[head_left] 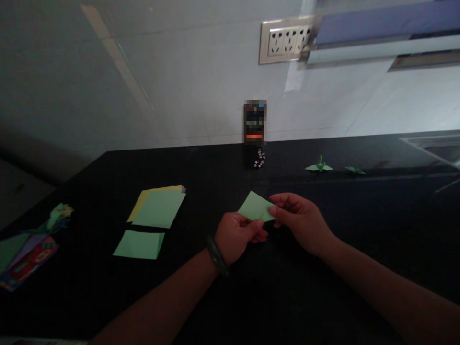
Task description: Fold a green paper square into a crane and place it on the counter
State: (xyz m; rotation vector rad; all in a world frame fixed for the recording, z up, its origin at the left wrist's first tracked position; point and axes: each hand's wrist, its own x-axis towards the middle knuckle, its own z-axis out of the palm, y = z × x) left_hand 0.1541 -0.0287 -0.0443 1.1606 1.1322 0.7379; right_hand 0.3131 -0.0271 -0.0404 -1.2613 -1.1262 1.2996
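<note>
A small folded sheet of light green origami paper [252, 205] is held between my two hands above the dark countertop. My left hand [239, 232], with a dark bangle at the wrist, pinches its lower edge between thumb and fingers. At its right corner my right hand [300, 218] grips the paper, thumb in front and fingers behind. A crease or flap edge shows near the right thumb. Left of my hands lie a folded green sheet [139, 245] and a stack of square paper [158, 209], green on top with yellow beneath.
A phone [255, 122] leans on the tiled wall, a beaded item [259, 158] before it. Two folded green paper figures, one a crane [319, 165], stand at the back right. Far left lie a colourful packet [30, 263] and crumpled paper [59, 216]. A sink edge [431, 139] shows right.
</note>
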